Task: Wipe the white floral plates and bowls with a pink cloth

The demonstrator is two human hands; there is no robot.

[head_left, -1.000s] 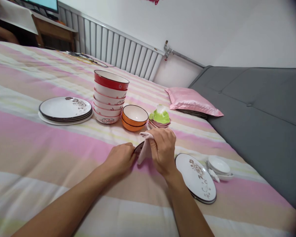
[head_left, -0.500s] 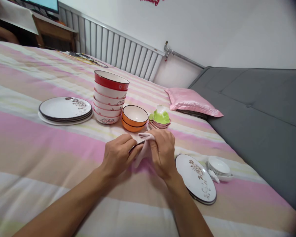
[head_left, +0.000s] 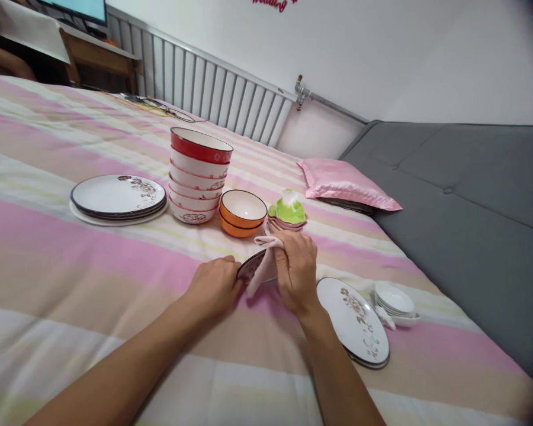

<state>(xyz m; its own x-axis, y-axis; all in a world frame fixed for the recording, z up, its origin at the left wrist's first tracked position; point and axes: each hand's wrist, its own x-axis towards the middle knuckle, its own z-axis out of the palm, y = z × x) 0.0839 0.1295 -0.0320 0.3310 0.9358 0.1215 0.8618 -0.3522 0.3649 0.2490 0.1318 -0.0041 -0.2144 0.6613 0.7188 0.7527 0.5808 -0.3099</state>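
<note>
A dark-rimmed plate (head_left: 247,269) is held tilted above the bed, mostly covered by my hands and the cloth. Closed on its left edge is my left hand (head_left: 217,284). My right hand (head_left: 296,269) grips a pale pink cloth (head_left: 263,275), which is folded over the plate's right part and hangs down in front of it. Just beyond my hands stand two stacked orange bowls (head_left: 242,219) and a stack of leaf-shaped dishes (head_left: 290,212) with a green one on top. Beside my right forearm lies a stack of patterned oval plates (head_left: 355,322).
A tall stack of red and white bowls (head_left: 199,177) rises left of the orange ones. Farther left are stacked plates (head_left: 115,195). Small white dishes (head_left: 395,299) sit at right, near the grey headboard (head_left: 466,195). A pink pillow (head_left: 346,182) and cables (head_left: 160,106) lie farther back.
My left hand has shifted lower along the plate's edge, and the plate has turned so more of its patterned face shows. My right hand keeps the cloth on it.
</note>
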